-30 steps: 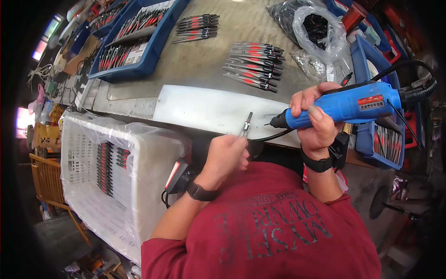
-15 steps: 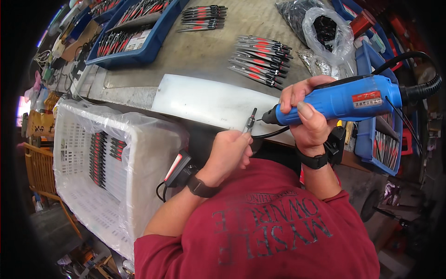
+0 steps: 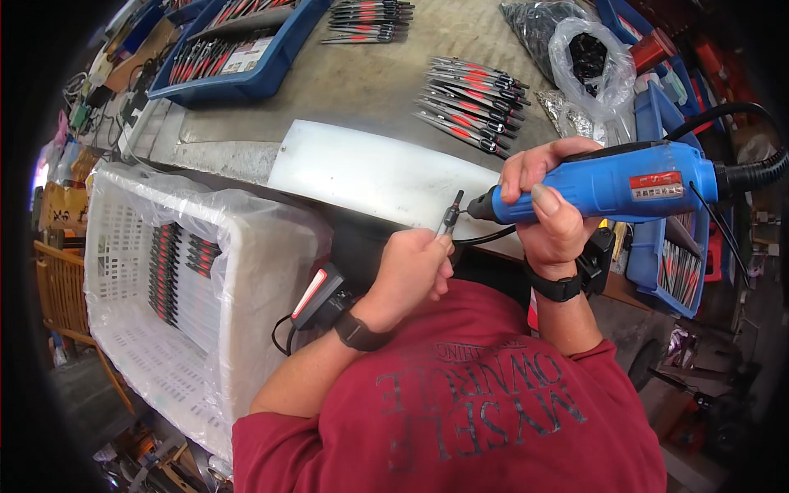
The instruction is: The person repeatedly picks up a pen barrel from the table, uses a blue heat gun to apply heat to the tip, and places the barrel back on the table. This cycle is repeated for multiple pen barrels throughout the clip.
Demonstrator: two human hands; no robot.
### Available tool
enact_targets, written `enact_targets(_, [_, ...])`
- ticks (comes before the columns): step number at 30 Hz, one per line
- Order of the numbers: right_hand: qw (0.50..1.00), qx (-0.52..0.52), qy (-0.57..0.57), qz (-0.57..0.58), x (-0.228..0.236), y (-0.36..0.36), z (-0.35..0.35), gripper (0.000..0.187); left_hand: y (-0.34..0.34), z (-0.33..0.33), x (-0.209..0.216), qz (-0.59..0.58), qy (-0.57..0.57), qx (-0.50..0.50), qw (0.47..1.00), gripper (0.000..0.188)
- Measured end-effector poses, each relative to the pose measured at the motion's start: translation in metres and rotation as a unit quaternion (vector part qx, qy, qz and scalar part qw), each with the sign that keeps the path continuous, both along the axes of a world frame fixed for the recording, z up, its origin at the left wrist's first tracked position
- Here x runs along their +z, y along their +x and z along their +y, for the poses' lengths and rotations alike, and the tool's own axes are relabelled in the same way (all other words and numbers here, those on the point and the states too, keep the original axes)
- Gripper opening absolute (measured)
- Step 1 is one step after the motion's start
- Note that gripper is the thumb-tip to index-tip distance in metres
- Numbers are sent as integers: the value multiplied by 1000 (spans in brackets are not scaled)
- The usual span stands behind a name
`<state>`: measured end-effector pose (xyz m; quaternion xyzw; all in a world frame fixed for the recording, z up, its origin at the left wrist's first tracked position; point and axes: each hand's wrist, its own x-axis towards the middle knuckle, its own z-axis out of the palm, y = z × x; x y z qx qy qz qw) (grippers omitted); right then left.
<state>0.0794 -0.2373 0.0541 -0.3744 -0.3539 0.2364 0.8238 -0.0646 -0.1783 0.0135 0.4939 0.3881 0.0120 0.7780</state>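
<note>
My right hand [image 3: 549,201] is wrapped round a blue electric screwdriver [image 3: 620,182], whose thin bit points left from its black nose. Its thumb lies along the near side of the casing. My left hand [image 3: 413,267] is closed on a slim grey-and-black pen-like tool [image 3: 448,220], held upright with its black end up. The lower part of that tool is hidden in my fingers. The bit's tip is at the side of the tool's black upper part; whether they touch I cannot tell. Behind both hands lies a white board [image 3: 362,168] along the bench edge.
Similar grey-and-red tools [image 3: 472,111] lie in a row on the bench [image 3: 362,90], with a smaller group [image 3: 367,22] farther back. Blue bins [image 3: 246,82] hold more. A plastic bag of black parts [image 3: 593,62] stands far right. A lined white crate [image 3: 234,296] stands left.
The whole view has shifted slightly. Both hands keep their holds, and the bit stays close beside the pen-like tool.
</note>
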Motion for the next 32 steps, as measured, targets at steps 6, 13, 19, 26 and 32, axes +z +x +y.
enact_targets(6, [1000, 10, -20, -3, 0, -1, 0, 54, 0, 1, -1, -6, 3, -3, 1000, 22])
enact_targets(13, [985, -12, -103, -138, -3, -3, 3, 51, 1, 0, -2, -1, 6, 7, 1000, 25])
enact_targets(19, [959, -24, -138, -247, -1, -4, 16, 48, 3, -1, -3, 8, -8, 24, 1000, 24])
enact_targets(26, [982, 0, -114, -148, -6, -6, 20, 46, 2, -3, -2, -8, -34, 26, 999, 21])
enact_targets(32, [973, 12, -104, -208, 8, -5, 11, 45, 2, -3, -4, -13, -14, 26, 999, 21])
